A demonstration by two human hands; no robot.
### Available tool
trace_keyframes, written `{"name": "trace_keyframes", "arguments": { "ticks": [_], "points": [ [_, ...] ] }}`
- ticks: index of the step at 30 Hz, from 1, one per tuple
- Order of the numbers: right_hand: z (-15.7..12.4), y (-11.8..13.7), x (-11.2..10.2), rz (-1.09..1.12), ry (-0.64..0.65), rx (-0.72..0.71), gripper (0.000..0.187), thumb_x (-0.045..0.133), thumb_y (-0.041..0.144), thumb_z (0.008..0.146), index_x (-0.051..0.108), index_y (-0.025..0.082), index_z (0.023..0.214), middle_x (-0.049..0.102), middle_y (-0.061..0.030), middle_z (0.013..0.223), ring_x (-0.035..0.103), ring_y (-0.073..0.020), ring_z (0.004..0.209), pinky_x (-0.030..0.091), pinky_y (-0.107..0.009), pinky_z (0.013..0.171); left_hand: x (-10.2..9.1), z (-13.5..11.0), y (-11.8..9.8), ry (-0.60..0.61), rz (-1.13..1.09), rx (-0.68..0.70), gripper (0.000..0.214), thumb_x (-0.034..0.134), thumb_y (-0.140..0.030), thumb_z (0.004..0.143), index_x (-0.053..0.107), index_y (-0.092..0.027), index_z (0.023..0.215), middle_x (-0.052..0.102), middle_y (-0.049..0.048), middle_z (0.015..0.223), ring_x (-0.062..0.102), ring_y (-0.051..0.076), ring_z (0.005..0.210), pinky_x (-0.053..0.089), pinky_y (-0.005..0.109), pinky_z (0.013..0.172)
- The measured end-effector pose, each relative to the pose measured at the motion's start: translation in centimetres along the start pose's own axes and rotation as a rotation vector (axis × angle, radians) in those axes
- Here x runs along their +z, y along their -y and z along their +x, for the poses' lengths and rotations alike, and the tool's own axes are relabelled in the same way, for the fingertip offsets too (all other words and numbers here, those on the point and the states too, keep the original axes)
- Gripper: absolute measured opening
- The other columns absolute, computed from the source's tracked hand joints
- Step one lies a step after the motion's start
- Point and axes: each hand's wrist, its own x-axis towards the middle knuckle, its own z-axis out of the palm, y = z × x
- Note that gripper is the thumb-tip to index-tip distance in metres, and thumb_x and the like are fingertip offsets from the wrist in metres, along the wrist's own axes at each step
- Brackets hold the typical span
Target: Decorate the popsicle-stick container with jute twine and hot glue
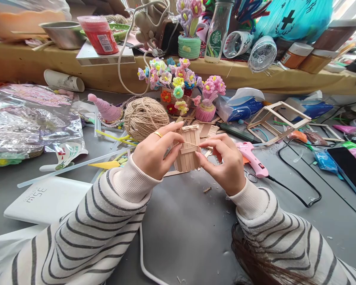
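Observation:
My left hand (156, 152) is closed around a small popsicle-stick box (187, 152), its fingers holding the left side, with a gold ring on one finger. Jute twine is wound along the box's top rim. My right hand (225, 162) pinches a thin strand of jute twine (192, 145) that runs across the box's front. Both hands are above the grey table (184, 221), in front of a ball of jute twine (144, 117). Both sleeves are striped white and grey.
A pink glue gun (253, 157) with a black cord lies right of my hands, beside small scissors (250, 174). Pipe-cleaner flower pots (178, 89), a stick frame (274, 120), a phone (351, 168), foil wrap (26, 118), a white box (47, 198) and a cluttered wooden shelf (112, 71) surround them.

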Motion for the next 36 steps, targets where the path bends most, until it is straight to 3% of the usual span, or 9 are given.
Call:
{"name": "trace_keyframes", "arguments": {
  "ticks": [8, 36],
  "points": [
    [-0.1, 0.01, 0.11, -0.007, -0.008, 0.01, 0.011, 0.063, 0.019, 0.074, 0.062, 0.014, 0.083, 0.058, -0.006, 0.079, 0.042, -0.0095, 0.054, 0.038, -0.025, 0.046, 0.08, -0.04, 0.02, 0.003, 0.004, -0.018, 0.01, 0.05, -0.015, 0.082, 0.059, -0.014, 0.086, 0.063, 0.0137, 0.115, 0.06, 0.018, 0.106, 0.05, 0.03, 0.09],
    [-0.06, 0.03, 0.07, -0.002, 0.002, 0.023, 0.009, 0.062, 0.019, 0.075, 0.062, 0.016, 0.082, 0.057, -0.0056, 0.079, 0.042, -0.01, 0.055, 0.038, -0.025, 0.046, -0.35, 0.19, -0.24, 0.049, -0.02, -0.04, 0.007, 0.05, -0.017, 0.081, 0.057, -0.019, 0.082, 0.062, 0.013, 0.118, 0.059, 0.017, 0.108, 0.05, 0.03, 0.091]
  ]
}}
